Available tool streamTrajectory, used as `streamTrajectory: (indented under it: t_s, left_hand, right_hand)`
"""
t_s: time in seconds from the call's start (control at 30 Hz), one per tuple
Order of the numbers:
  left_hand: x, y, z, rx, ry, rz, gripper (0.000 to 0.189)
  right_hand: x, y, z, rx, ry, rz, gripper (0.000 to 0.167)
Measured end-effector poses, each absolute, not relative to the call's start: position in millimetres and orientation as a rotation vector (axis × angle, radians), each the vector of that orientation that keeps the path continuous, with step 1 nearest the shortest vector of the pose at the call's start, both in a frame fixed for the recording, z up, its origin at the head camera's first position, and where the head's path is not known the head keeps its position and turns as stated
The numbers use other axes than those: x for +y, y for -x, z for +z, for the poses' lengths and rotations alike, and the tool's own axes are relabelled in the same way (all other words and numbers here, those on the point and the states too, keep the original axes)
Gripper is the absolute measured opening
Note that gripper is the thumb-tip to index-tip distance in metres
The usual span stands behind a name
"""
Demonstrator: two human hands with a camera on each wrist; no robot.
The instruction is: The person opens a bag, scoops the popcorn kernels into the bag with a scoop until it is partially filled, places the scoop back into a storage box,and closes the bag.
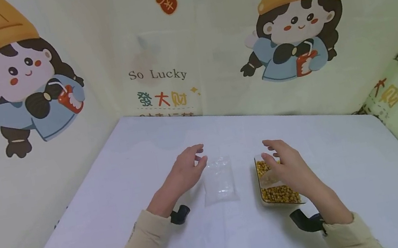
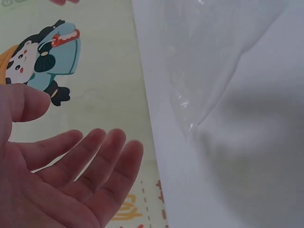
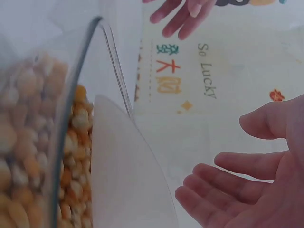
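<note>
My left hand (image 1: 185, 171) hovers beside a clear plastic bag (image 1: 220, 184) lying flat on the table, its fingers loosely bent and holding nothing. In the left wrist view the bag (image 2: 209, 57) is apart from my hand (image 2: 71, 175). Over a clear, dark-rimmed container (image 1: 283, 205) hangs my right hand (image 1: 290, 165), also holding nothing. Yellow corn kernels (image 1: 279, 194) fill the container. A translucent, curved, scoop-like piece (image 1: 270, 178) sits among them, partly hidden by my right hand. The right wrist view shows this whitish piece (image 3: 128, 166) close up, beside my spread fingers.
A white table (image 1: 142, 160) carries the bag and the container side by side. Printed cloth walls (image 1: 224, 84) with cartoon figures stand behind and at both sides. A black wrist mount (image 1: 180, 215) is on my left wrist, another (image 1: 307, 221) on my right.
</note>
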State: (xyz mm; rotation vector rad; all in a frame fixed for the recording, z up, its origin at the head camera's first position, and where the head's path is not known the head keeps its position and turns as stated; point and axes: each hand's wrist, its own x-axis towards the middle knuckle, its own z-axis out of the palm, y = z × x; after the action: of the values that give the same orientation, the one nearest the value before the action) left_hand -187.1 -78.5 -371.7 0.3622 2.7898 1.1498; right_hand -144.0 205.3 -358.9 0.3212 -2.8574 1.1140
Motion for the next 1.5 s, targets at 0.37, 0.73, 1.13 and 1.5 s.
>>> streamTrajectory:
  t_s: [0.37, 0.73, 1.13, 1.5]
  left_hand:
    - [-73, 182, -394, 2.742, -0.181, 1.282, 0.049]
    - [-76, 179, -404, 2.793, -0.054, 1.271, 0.047]
    - [-76, 182, -410, 2.815, -0.031, 1.110, 0.052]
    - [-74, 184, -412, 2.783, -0.019, 1.127, 0.054]
  right_hand:
    - [173, 147, -372, -2.884, -0.367, 1.194, 0.048]
    - [151, 156, -383, -2.959, -0.331, 1.171, 0.051]
    - [128, 169, -392, -3.033, -0.288, 1.123, 0.059]
    - [117, 172, -401, -3.083, -0.230, 1.161, 0.063]
